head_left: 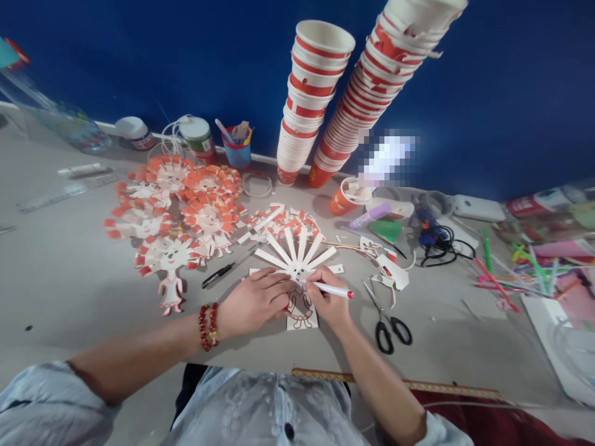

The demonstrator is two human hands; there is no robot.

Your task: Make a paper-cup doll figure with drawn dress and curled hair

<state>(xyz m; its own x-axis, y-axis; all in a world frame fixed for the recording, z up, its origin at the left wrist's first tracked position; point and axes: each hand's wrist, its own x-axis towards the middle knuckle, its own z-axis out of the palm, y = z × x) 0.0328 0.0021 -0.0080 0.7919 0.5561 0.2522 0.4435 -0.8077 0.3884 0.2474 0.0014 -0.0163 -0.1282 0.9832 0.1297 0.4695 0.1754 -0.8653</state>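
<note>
A white paper doll cutout (303,314) lies in front of me, with white strips fanning out above its drawn face and a dress outlined below. My left hand (255,300) lies flat over the doll's left side, fingers stretched out. In my right hand (331,305) is a white marker (333,290) with a red end, pinched between the fingers over the face. Its tip is hidden by the hand. To the left, a black pen (217,275) rests on the table. Scissors with black handles (389,328) lie spread at the right.
Several finished dolls with orange-tipped strips (170,257) cover the left. Paper scraps (393,271) lie right of the doll. Tall stacks of paper cups (297,133) stand at the back by the blue wall. Cables (439,244) and coloured straws (534,266) are at the right.
</note>
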